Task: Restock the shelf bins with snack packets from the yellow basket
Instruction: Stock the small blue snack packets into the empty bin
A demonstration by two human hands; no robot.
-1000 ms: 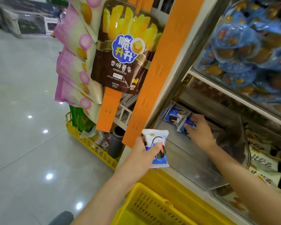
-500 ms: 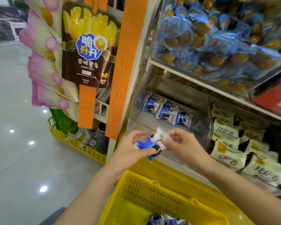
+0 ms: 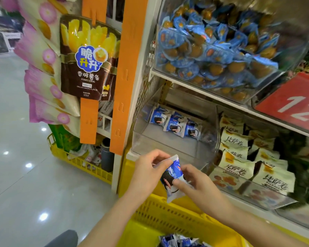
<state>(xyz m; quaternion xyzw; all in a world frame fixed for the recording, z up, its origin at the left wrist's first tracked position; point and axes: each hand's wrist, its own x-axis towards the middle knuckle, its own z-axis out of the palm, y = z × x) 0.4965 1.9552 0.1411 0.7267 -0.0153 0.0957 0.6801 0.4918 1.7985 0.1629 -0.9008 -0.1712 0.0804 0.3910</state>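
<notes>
Above yellow basket (image 3: pixel 168 216): snack packet (image 3: pixel 173 173) pinched between both hands.

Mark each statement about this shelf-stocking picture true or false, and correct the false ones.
1. The left hand and the right hand both hold one blue-and-white packet. True.
2. The lower clear bin is packed full. False: only a few shelved packets lie at its back, and the floor in front of them is bare.
3. The yellow basket is empty. False: spare packets show inside it.
4. The upper bin holds blue-wrapped snacks. True.
5. The potato-sticks bag hangs to the right of the bins. False: it hangs to their left.
</notes>
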